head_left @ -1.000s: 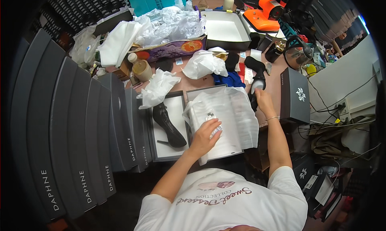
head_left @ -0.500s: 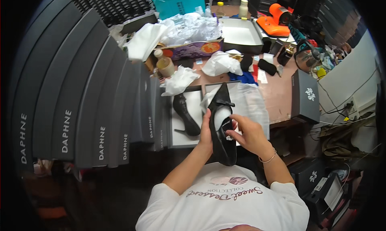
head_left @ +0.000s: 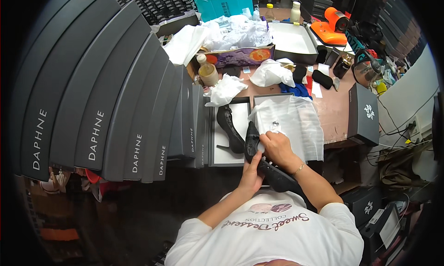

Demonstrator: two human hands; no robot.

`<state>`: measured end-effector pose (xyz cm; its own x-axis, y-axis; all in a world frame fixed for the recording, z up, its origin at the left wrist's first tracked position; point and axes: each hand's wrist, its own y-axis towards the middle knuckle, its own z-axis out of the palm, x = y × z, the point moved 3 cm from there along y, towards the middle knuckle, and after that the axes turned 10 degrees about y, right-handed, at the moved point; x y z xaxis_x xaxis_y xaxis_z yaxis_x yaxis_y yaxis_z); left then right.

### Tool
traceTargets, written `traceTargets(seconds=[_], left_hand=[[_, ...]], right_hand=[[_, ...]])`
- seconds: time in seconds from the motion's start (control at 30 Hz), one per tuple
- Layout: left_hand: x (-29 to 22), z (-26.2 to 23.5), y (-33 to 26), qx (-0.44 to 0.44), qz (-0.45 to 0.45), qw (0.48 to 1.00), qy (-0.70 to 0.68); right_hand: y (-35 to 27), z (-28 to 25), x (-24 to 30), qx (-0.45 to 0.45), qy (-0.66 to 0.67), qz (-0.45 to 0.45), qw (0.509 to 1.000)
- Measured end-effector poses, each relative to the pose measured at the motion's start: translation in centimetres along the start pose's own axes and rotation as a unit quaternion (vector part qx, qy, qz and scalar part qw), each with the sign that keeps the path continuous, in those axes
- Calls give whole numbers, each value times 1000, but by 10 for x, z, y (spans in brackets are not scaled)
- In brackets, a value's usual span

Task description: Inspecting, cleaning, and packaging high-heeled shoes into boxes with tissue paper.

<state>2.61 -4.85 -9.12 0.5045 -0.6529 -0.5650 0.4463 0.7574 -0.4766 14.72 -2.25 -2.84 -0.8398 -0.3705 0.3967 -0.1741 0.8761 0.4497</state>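
Observation:
A black high-heeled shoe [head_left: 276, 177] slants across in front of my chest, its pointed toe away from me. My left hand [head_left: 251, 177] is closed around its side from below. At the shoe's opening, my right hand [head_left: 279, 150] has its fingers curled together on a bit of white stuffing [head_left: 261, 147]; the fingertips are partly hidden. The matching black shoe [head_left: 226, 122] lies in a shoebox [head_left: 222, 158] with a white inside, just left of the held one. White tissue paper [head_left: 305, 122] spreads over the box part on the right.
Dark grey shoeboxes [head_left: 101, 90] stand stacked at the left. Another closed shoebox [head_left: 364, 113] sits at the table's right edge. Crumpled paper [head_left: 226, 89], a bottle [head_left: 208, 72], a purple box [head_left: 240, 57] full of white wrapping and an orange device [head_left: 330, 29] are farther back.
The held shoe has tipped over, its toe lower and its heel end swung right. My right hand has moved forward to the opening, and my left hand has shifted down. The whole view has shifted.

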Motion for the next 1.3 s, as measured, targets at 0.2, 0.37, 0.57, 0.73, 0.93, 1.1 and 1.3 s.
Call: traceTargets(seconds=[0.2,0.37,0.57,0.73,0.93,1.1,1.3], left_hand=[[10,9,-6,52,-39,998,0],[13,13,-4,69,-41,996,45],[-1,35,-8,56,-71,995,38],[-41,16,49,84,-60,994,35],[-72,-26,102,27,-53,998,23],[-68,-46,121,62,-78,994,34],[-52,-61,125,84,-131,988,9]], right_hand=[[-1,-1,-16,-45,23,49,998],[7,2,-23,69,88,99,989],[20,1,-40,121,172,58,976],[102,-42,-73,157,317,-3,935],[322,-37,-182,-131,235,13,963],[435,31,-326,-149,-24,119,981],[410,109,-374,-40,-189,55,980]])
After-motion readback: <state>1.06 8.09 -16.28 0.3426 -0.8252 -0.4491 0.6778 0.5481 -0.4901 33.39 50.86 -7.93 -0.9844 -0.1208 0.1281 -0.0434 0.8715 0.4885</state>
